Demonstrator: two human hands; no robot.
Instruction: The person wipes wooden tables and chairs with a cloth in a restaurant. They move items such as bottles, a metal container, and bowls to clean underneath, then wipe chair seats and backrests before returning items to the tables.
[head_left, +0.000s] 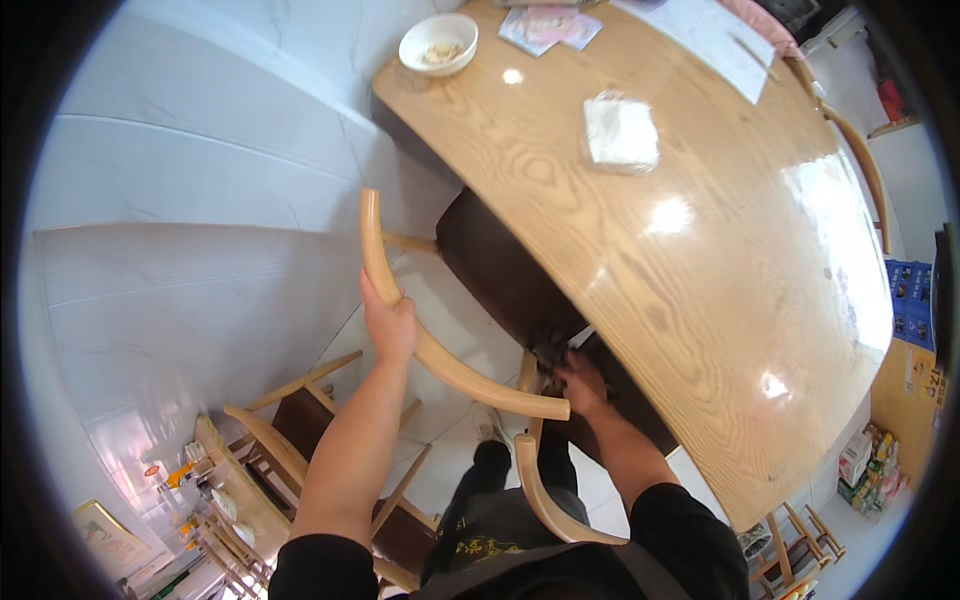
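My left hand (391, 324) grips the curved light-wood backrest (472, 382) of a chair. The chair's dark brown seat (499, 266) is partly hidden under the tabletop's edge. My right hand (586, 384) is low beside the near edge of that seat, its fingers closed on a dark, crumpled cloth-like thing (551, 354), which is blurred. Directly in front of my body is a second curved wooden backrest (534, 484). Part of another dark seat (630, 390) shows below the table edge, near my right forearm.
A glossy wooden table (645, 285) carries a white bowl (439, 45) with food bits, a wrapped white packet (621, 133) and papers (705, 45). A marble-look wall (195, 165) rises at left. More wooden chairs (277, 442) stand lower left, and blue crates (909, 300) at right.
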